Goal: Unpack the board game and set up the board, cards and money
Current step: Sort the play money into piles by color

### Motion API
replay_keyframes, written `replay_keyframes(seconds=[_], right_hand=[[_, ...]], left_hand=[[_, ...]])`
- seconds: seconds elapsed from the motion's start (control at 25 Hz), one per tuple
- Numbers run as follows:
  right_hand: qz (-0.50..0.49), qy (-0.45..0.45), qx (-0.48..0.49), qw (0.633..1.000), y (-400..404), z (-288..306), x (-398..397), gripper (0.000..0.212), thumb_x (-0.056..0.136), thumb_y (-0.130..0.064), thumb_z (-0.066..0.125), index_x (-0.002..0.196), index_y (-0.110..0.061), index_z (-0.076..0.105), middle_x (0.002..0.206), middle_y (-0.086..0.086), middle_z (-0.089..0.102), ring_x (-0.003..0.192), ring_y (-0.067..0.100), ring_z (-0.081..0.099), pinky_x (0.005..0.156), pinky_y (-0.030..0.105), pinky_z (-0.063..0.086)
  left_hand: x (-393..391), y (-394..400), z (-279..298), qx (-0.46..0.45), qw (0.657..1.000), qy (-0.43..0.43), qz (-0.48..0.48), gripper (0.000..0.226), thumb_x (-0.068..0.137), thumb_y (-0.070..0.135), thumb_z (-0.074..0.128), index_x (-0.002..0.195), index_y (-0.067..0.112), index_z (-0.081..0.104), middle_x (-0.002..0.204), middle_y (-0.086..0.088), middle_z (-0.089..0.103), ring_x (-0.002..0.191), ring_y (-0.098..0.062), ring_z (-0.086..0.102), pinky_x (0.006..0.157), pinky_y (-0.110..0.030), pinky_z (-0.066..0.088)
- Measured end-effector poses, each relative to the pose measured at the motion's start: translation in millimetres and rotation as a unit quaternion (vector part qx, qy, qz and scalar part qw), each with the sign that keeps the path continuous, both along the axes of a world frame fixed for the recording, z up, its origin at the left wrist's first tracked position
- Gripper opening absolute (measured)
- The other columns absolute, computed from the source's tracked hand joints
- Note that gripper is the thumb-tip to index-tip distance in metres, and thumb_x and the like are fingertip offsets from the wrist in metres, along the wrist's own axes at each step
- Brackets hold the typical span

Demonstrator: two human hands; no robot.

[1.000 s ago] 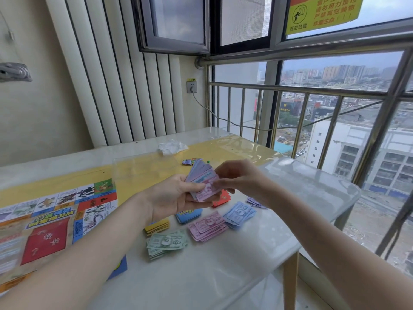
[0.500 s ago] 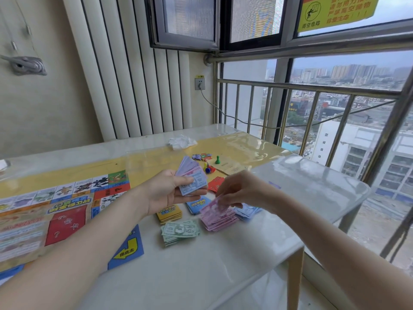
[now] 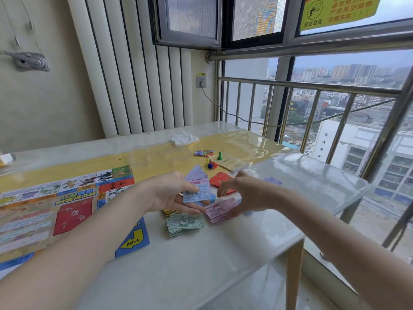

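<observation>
Right hand (image 3: 243, 193) lifted off pink stack (image 3: 220, 210), white table (image 3: 223, 253)

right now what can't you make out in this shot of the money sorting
Head view only:
- Blue money pile: mostly hidden under the right hand.
- Yellow cards: largely covered by the left hand.
- Bills gripped in the left hand: only the front note shows, its print too small to read.
- Game board: cut off at the left edge.
- Right fingers: motion-blurred, so contact with the pink money pile is unclear.

Board (image 3: 73, 215) lies left of the money piles (image 3: 184, 223) (pawns (image 3: 210, 164) behind them).
</observation>
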State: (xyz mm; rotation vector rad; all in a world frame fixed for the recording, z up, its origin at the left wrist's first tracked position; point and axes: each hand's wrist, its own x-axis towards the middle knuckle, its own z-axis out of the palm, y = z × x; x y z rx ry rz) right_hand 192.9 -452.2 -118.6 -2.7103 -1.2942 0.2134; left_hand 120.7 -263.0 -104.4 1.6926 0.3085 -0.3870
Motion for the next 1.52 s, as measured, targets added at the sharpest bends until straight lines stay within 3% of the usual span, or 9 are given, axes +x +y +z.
replay_keyframes(seconds=[0.08,0.28,0.6,0.88,1.0,1.12,1.4,1.52], right_hand=[[0.009,0.006,-0.032,0.999,0.5,-0.6,-1.2,0.055,0.075,-0.035,0.073,0.124,-0.024,0.052,0.120,-0.009,0.056,0.100,0.010,0.032,0.085,0.026,0.034],[0.020,0.030,0.024,0.999,3.3,-1.8,-4.1,0.047,0.075,-0.018,0.074,0.119,-0.014,0.056,0.115,0.000,0.062,0.101,0.015,0.055,0.085,0.025,0.042],[0.011,-0.006,-0.033,0.999,-8.1,4.7,2.8,0.056,0.076,-0.027,0.073,0.127,-0.023,0.048,0.119,-0.009,0.058,0.100,0.011,0.034,0.083,0.026,0.034],[0.036,-0.030,-0.036,0.998,-0.5,4.3,-0.2,0.052,0.078,-0.015,0.070,0.126,-0.018,0.050,0.120,-0.006,0.059,0.093,0.007,0.036,0.064,0.017,0.025],[0.026,-0.025,-0.043,0.998,-4.5,10.2,1.1,0.048,0.079,-0.008,0.066,0.124,-0.017,0.051,0.118,-0.006,0.058,0.100,0.008,0.043,0.076,0.019,0.031],[0.000,-0.077,-0.049,0.996,-5.9,8.6,2.9,0.042,0.082,0.001,0.054,0.120,-0.018,0.053,0.113,-0.002,0.060,0.109,0.018,0.042,0.089,0.033,0.042],[0.008,-0.103,-0.004,0.995,1.7,-4.3,3.0,0.033,0.082,-0.004,0.057,0.112,-0.016,0.058,0.108,-0.001,0.061,0.102,0.017,0.042,0.084,0.026,0.037],[-0.021,-0.091,0.109,0.990,0.0,11.7,3.9,0.020,0.086,-0.008,0.059,0.105,-0.013,0.065,0.101,0.001,0.066,0.092,0.013,0.054,0.085,0.023,0.044]], left_hand=[[0.1,-3.0,0.0,0.013,1.000,0.015,-0.017,0.021,0.096,0.003,0.044,0.114,-0.005,0.052,0.096,-0.023,0.070,0.072,-0.026,0.072,0.069,-0.037,0.059],[3.0,-10.4,-4.6,0.025,0.999,0.019,-0.020,0.024,0.096,0.001,0.044,0.117,-0.007,0.052,0.097,-0.027,0.067,0.070,-0.028,0.071,0.069,-0.039,0.059],[2.7,-4.8,-0.5,0.045,0.998,0.023,-0.023,0.028,0.096,0.004,0.045,0.122,-0.006,0.048,0.102,-0.026,0.068,0.077,-0.030,0.071,0.070,-0.038,0.059],[5.8,-7.5,-6.5,0.042,0.999,0.022,-0.013,0.030,0.095,0.002,0.045,0.124,-0.006,0.047,0.109,-0.027,0.064,0.075,-0.032,0.069,0.067,-0.039,0.059],[5.5,-5.2,-3.7,0.044,0.999,0.027,-0.014,0.029,0.096,0.003,0.045,0.123,-0.005,0.048,0.109,-0.027,0.065,0.078,-0.032,0.069,0.068,-0.039,0.059],[3.2,-5.2,-2.3,0.042,0.998,0.030,-0.019,0.026,0.096,0.004,0.045,0.120,-0.005,0.049,0.101,-0.026,0.068,0.073,-0.030,0.071,0.069,-0.038,0.059],[1.7,-7.9,-3.6,0.033,0.999,0.026,-0.017,0.028,0.095,0.003,0.047,0.121,-0.007,0.049,0.107,-0.028,0.065,0.074,-0.031,0.070,0.068,-0.038,0.059],[1.6,-3.3,5.4,-0.003,1.000,-0.007,0.007,0.020,0.094,0.004,0.049,0.113,-0.002,0.052,0.097,-0.022,0.069,0.071,-0.026,0.072,0.067,-0.034,0.059]])
